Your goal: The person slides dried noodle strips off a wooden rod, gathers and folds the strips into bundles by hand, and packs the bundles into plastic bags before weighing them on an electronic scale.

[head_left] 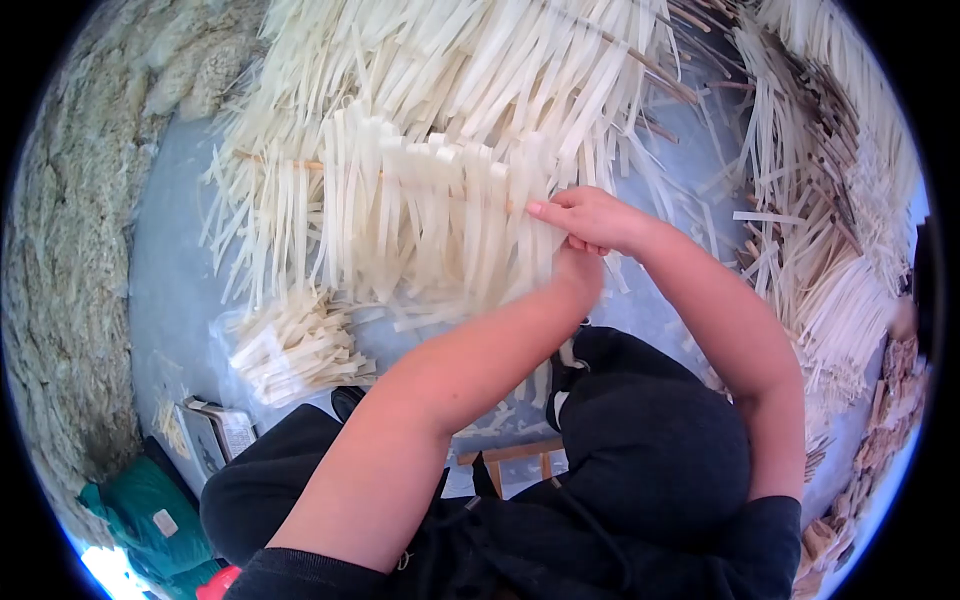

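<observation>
My right hand point(598, 220) is closed in a pinch at the right end of a thin wooden stick point(310, 165). Long pale flat strips point(420, 230) hang side by side along the stick, looped over it. My left hand point(580, 268) comes in from below and meets the right hand; it is blurred and partly covered, so its fingers do not show clearly. Beneath the hanging strips lies a smaller bundle of pale strips point(300, 348) on a clear plastic sheet.
A wide heap of similar strips point(450, 60) spreads beyond my hands. More strips and dark sticks point(835, 180) pile up at the right. A rough, tan layered mass point(75, 230) lines the left. A green bag point(150, 520) and a small box point(215, 435) stand at lower left.
</observation>
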The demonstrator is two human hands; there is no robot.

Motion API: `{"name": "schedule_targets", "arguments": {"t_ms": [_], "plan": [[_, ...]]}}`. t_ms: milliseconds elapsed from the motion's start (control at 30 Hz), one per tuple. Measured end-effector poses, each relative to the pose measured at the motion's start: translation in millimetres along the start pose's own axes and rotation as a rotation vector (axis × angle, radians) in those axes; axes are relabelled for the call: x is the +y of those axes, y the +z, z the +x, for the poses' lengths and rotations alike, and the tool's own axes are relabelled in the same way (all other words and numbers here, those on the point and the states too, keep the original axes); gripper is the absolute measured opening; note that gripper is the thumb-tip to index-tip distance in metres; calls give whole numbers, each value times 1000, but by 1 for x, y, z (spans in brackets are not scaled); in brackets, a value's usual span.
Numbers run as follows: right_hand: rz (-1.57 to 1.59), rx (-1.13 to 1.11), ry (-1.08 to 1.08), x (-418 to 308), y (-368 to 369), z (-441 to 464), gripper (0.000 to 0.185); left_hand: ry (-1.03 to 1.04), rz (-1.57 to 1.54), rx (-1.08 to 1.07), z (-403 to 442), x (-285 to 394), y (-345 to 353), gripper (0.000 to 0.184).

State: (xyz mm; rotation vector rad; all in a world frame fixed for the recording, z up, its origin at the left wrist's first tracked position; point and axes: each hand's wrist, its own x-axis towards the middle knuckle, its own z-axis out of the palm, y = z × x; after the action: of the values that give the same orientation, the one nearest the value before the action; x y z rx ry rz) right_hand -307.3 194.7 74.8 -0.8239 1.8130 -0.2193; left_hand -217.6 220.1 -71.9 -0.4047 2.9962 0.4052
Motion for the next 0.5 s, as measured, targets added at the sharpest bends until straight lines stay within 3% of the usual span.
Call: {"name": "schedule_targets", "arguments": {"t_ms": [133,333,400,500], "plan": [[114,-1,-64,4,3,-5,69,-60,64,-81,3,-22,6,27],[9,160,-141,43,-1,-1,52,-158,204,-236,-8,-76,7,27],[-90,311,-371,50,1,0,45,-147,263,-308,-15,-86,1,27],[-41,225,-312,48,-5,-10,43,-39,383,-460,-30,-87,-15,28]]}}
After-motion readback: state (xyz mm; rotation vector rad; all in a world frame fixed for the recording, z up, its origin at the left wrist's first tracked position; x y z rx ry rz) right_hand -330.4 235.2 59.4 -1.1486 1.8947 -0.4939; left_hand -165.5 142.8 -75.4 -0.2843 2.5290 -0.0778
